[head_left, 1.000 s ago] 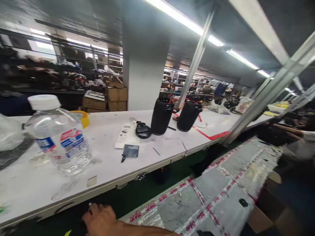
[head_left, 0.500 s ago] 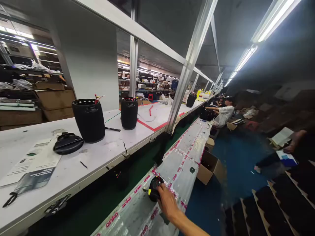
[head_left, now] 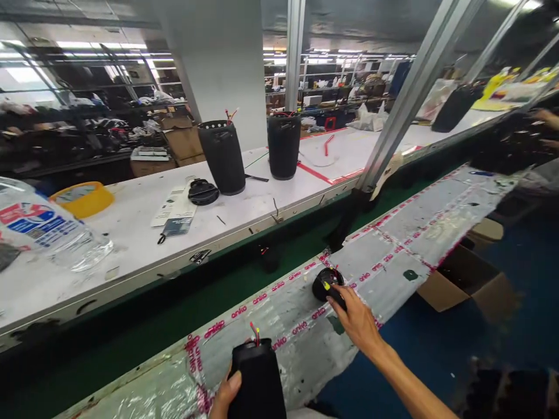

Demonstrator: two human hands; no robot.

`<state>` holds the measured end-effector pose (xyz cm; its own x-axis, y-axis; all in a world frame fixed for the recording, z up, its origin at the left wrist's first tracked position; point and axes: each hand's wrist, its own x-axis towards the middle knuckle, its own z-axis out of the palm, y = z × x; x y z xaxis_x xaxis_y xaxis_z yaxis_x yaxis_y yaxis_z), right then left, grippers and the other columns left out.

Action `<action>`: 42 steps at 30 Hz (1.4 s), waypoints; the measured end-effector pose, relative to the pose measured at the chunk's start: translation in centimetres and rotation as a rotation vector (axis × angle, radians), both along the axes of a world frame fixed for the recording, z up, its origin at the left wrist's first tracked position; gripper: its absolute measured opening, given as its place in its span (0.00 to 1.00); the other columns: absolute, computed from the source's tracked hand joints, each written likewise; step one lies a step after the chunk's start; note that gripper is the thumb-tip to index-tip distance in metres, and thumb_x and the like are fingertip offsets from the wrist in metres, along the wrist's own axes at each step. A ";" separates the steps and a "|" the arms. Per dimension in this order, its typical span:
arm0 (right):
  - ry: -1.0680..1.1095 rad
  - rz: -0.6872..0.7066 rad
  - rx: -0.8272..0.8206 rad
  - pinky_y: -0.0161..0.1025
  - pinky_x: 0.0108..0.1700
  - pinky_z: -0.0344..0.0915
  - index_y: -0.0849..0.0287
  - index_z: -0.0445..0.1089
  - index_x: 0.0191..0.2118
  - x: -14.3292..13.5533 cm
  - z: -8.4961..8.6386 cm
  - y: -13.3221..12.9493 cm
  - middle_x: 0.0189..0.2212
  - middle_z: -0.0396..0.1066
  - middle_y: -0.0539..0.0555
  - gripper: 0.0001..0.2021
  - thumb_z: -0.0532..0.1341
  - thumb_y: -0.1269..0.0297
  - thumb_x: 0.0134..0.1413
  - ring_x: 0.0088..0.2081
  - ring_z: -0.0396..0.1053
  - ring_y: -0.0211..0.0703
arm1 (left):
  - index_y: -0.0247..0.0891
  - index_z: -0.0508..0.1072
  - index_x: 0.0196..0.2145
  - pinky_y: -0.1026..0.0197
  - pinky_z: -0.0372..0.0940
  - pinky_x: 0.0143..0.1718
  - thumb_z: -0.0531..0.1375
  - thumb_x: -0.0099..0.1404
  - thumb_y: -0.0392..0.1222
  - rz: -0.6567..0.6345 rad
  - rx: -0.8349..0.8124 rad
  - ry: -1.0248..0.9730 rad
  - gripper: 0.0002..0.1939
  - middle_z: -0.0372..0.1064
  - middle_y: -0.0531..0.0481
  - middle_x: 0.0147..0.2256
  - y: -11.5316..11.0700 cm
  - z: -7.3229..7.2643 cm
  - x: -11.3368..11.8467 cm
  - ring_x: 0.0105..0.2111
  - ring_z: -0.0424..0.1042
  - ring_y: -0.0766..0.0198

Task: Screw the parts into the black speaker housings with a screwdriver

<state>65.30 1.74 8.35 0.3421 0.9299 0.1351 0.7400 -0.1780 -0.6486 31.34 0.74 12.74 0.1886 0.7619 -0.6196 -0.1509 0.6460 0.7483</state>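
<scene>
At the bottom of the view, my left hand (head_left: 226, 396) is wrapped round a black cylindrical speaker housing (head_left: 258, 381), thumb on its side. Thin wires with a red and yellow tip stick up from the housing's top. Farther along the plastic-covered bench (head_left: 288, 314), my right hand (head_left: 360, 320) has its fingers closed on a round black speaker part (head_left: 321, 288) with thin wires and a yellow piece on it. My palm and fingers hide some of that part's near side. A black cap (head_left: 203, 192) lies on the white table beside two upright black housings (head_left: 222, 157).
A water bottle (head_left: 52, 227) and a yellow tape roll (head_left: 85, 199) are on the white table (head_left: 131, 233) at left. A metal post (head_left: 399, 99) rises from its edge. A dark gap divides table and bench. An open cardboard box (head_left: 463, 285) stands at right.
The view has swung left and down. My left hand has come into view holding a black housing. My right hand stays at the round black part on the bench.
</scene>
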 end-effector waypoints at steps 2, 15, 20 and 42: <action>0.057 0.038 -0.020 0.48 0.48 0.72 0.57 0.67 0.55 -1.2 1.8 -0.9 0.47 0.75 0.61 0.20 0.51 0.50 0.70 0.47 0.75 0.53 | 0.42 0.70 0.57 0.42 0.71 0.52 0.60 0.71 0.52 0.014 0.031 -0.055 0.21 0.70 0.42 0.57 0.6 -0.3 0.6 0.52 0.73 0.50; 0.218 0.570 -0.269 0.50 0.53 0.70 0.38 0.60 0.67 -5.5 10.9 -5.2 0.57 0.71 0.55 0.22 0.51 0.54 0.70 0.54 0.71 0.55 | 0.51 0.51 0.71 0.47 0.55 0.67 0.77 0.44 0.55 -0.230 0.200 -0.102 0.62 0.63 0.46 0.66 -1.7 6.1 0.5 0.67 0.59 0.40; 0.312 0.472 -0.297 0.47 0.51 0.69 0.44 0.67 0.57 -7.0 11.4 -4.0 0.50 0.73 0.53 0.16 0.55 0.50 0.68 0.51 0.71 0.53 | 0.49 0.54 0.70 0.47 0.57 0.65 0.76 0.47 0.55 -0.099 0.243 -0.026 0.59 0.68 0.45 0.63 -2.0 5.7 0.6 0.65 0.62 0.42; 0.875 0.387 -0.424 0.42 0.40 0.70 0.57 0.68 0.54 -13.6 8.2 -5.3 0.40 0.74 0.54 0.26 0.63 0.43 0.60 0.39 0.72 0.49 | 0.47 0.62 0.66 0.48 0.71 0.54 0.71 0.53 0.61 0.352 0.046 -0.022 0.47 0.76 0.44 0.56 -3.9 3.8 1.3 0.56 0.73 0.40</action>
<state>51.72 -3.52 16.51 -0.1681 0.9099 -0.3793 0.0979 -0.3674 -0.9249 32.62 -3.12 16.55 -0.0774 0.8094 -0.5821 -0.3747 0.5175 0.7693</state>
